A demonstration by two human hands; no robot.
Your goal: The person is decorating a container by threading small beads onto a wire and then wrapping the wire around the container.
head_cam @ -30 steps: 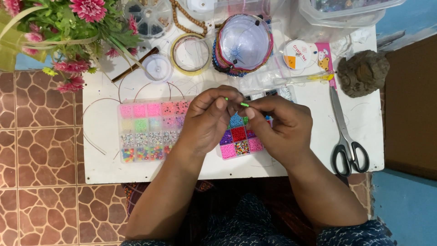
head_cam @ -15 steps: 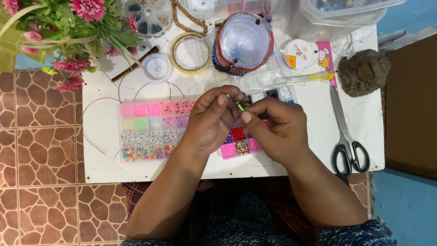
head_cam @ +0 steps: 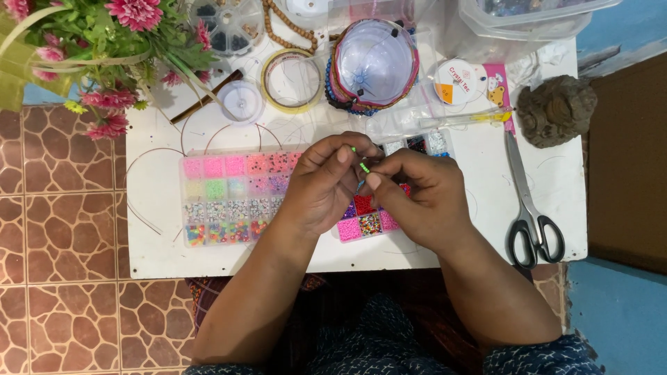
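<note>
Green beads (head_cam: 364, 167) pinched between left hand (head_cam: 325, 182), right hand (head_cam: 415, 196) fingertips.

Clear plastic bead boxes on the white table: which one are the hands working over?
The right-hand compartmented bead box, mostly hidden beneath both hands; the pastel-filled one lies uncovered to its left.

You had a short run of bright green beads (head_cam: 364, 167) strung on a thin thread, tilted slantwise between your fingertips. It hung just above the clear compartmented bead box (head_cam: 229, 198), over the cells of red, purple and pink beads near the box's right half.
</note>
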